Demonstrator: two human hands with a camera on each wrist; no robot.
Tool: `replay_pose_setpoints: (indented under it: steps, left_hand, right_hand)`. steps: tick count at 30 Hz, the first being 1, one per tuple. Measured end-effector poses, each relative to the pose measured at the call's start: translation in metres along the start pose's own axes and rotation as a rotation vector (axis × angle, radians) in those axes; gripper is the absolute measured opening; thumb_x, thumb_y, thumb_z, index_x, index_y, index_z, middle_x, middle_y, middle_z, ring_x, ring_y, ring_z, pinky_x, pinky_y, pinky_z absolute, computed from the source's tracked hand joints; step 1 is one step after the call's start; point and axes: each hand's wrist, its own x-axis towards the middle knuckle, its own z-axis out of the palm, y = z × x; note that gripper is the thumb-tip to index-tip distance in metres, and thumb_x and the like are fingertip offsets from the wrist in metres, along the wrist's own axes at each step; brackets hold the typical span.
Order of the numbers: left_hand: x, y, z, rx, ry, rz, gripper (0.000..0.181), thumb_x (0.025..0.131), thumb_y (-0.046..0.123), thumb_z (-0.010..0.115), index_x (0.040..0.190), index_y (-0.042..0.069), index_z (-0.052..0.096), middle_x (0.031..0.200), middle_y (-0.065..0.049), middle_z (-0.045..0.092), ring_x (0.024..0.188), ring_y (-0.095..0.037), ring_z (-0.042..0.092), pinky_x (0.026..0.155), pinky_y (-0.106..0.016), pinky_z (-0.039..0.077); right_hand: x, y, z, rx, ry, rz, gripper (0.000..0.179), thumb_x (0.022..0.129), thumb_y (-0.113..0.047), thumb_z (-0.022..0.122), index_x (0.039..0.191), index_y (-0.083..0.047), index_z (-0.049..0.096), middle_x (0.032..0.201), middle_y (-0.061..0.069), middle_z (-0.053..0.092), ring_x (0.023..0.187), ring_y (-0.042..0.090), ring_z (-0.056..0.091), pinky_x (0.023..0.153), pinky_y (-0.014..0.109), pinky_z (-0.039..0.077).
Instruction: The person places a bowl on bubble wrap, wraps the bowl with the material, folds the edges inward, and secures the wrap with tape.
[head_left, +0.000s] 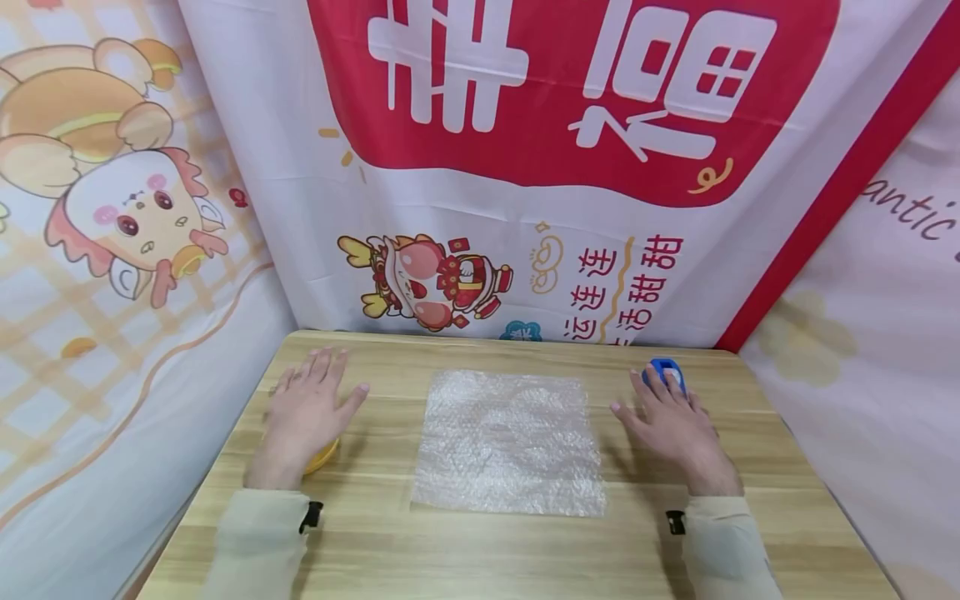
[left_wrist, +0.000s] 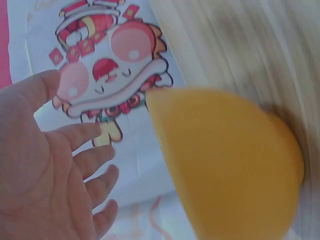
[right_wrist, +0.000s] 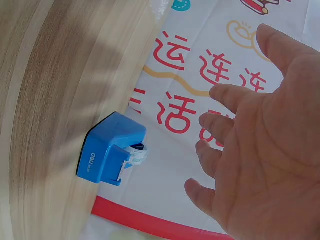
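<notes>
My left hand [head_left: 306,412] hovers over the table's left side, palm down and fingers spread, holding nothing. Beneath it stands a yellow bowl [left_wrist: 225,160], mostly hidden by the hand in the head view; the left wrist view shows its smooth side and small foot. On the right, my right hand [head_left: 671,425] is held with fingers apart above a blue tape dispenser [right_wrist: 112,147] carrying a small roll of tape. Its fingertips overlap the dispenser in the head view, while the right wrist view shows a gap. A square sheet of bubble wrap [head_left: 510,442] lies flat between the hands.
The wooden table [head_left: 480,558] ends at the back against a hanging white and red cloth [head_left: 450,200] with printed characters. Printed cloths also hang at the left [head_left: 112,250] and right sides. A black band [head_left: 311,517] shows at each wrist.
</notes>
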Motion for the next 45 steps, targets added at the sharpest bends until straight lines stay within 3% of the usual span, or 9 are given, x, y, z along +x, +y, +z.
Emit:
replay_pose_setpoints:
  steps: [4, 8, 13, 18, 21, 24, 33, 40, 45]
  left_hand:
    - [-0.003, -0.02, -0.005, -0.008, -0.029, -0.026, 0.08, 0.122, 0.058, 0.05, 0.178, 0.002, 0.043, 0.185, -0.034, 0.038, 0.172, -0.061, 0.037, 0.141, -0.081, 0.029]
    - [-0.007, -0.045, -0.009, -0.032, -0.07, -0.067, 0.07, 0.118, 0.047, 0.062, 0.172, 0.004, 0.053, 0.177, -0.033, 0.051, 0.158, -0.066, 0.052, 0.122, -0.089, 0.047]
    - [-0.012, -0.071, -0.016, -0.082, -0.118, -0.086, 0.061, 0.111, 0.027, 0.072, 0.164, -0.001, 0.06, 0.166, -0.037, 0.061, 0.15, -0.067, 0.058, 0.116, -0.086, 0.052]
    - [-0.017, -0.085, -0.017, -0.157, -0.187, -0.11, 0.052, 0.107, 0.007, 0.068, 0.156, -0.009, 0.062, 0.154, -0.043, 0.066, 0.141, -0.065, 0.063, 0.116, -0.079, 0.055]
    - [-0.019, -0.089, -0.017, -0.213, -0.239, -0.161, 0.049, 0.109, 0.002, 0.063, 0.156, -0.009, 0.061, 0.152, -0.043, 0.066, 0.137, -0.063, 0.064, 0.115, -0.078, 0.056]
    - [-0.022, -0.09, -0.016, -0.232, -0.25, -0.17, 0.046, 0.107, -0.001, 0.059, 0.152, -0.008, 0.063, 0.149, -0.042, 0.067, 0.135, -0.06, 0.065, 0.113, -0.077, 0.056]
    - [-0.017, -0.088, -0.014, -0.172, -0.192, -0.091, 0.032, 0.103, -0.007, 0.064, 0.134, -0.011, 0.072, 0.128, -0.038, 0.076, 0.115, -0.051, 0.072, 0.104, -0.07, 0.061]
    - [-0.011, -0.08, -0.011, -0.168, -0.184, -0.079, 0.034, 0.107, -0.003, 0.063, 0.139, -0.009, 0.071, 0.13, -0.036, 0.077, 0.115, -0.048, 0.073, 0.104, -0.068, 0.062]
    - [-0.007, -0.066, -0.013, -0.196, -0.134, -0.03, 0.033, 0.106, -0.002, 0.063, 0.137, -0.008, 0.073, 0.128, -0.036, 0.079, 0.113, -0.048, 0.077, 0.098, -0.064, 0.067]
  right_hand:
    - [0.0, 0.0, 0.001, -0.002, -0.001, -0.006, 0.098, 0.119, -0.076, 0.04, 0.187, -0.007, 0.022, 0.196, 0.028, 0.006, 0.181, 0.061, 0.003, 0.142, 0.087, 0.004]
    - [0.001, 0.001, 0.001, 0.001, -0.003, -0.01, 0.098, 0.119, -0.076, 0.04, 0.187, -0.007, 0.02, 0.196, 0.028, 0.007, 0.181, 0.06, 0.003, 0.143, 0.087, 0.003]
    - [0.003, 0.0, 0.003, 0.01, -0.015, -0.01, 0.098, 0.119, -0.076, 0.04, 0.187, -0.009, 0.02, 0.196, 0.027, 0.007, 0.181, 0.06, 0.003, 0.142, 0.087, 0.001]
    - [0.005, -0.002, 0.004, 0.021, -0.021, -0.008, 0.095, 0.12, -0.073, 0.043, 0.188, -0.011, 0.019, 0.197, 0.026, 0.006, 0.182, 0.058, 0.001, 0.143, 0.086, -0.002]
    - [0.005, -0.003, 0.005, 0.021, -0.02, -0.011, 0.095, 0.12, -0.074, 0.042, 0.188, -0.011, 0.02, 0.197, 0.026, 0.006, 0.183, 0.058, 0.001, 0.143, 0.085, -0.003]
    - [0.005, -0.003, 0.006, 0.018, -0.023, -0.012, 0.097, 0.119, -0.077, 0.039, 0.188, -0.012, 0.02, 0.197, 0.025, 0.007, 0.183, 0.057, 0.002, 0.143, 0.085, -0.004]
    - [0.005, -0.007, 0.007, 0.009, -0.025, -0.007, 0.098, 0.118, -0.08, 0.036, 0.188, -0.012, 0.022, 0.197, 0.024, 0.007, 0.183, 0.057, 0.003, 0.144, 0.084, 0.0]
    - [0.003, -0.01, 0.008, 0.018, -0.026, -0.015, 0.093, 0.12, -0.073, 0.043, 0.187, -0.011, 0.023, 0.197, 0.025, 0.009, 0.183, 0.057, 0.003, 0.145, 0.084, 0.002]
    - [0.003, -0.012, 0.009, 0.026, -0.029, -0.019, 0.092, 0.12, -0.072, 0.044, 0.187, -0.012, 0.023, 0.197, 0.024, 0.009, 0.183, 0.057, 0.003, 0.145, 0.084, 0.002]
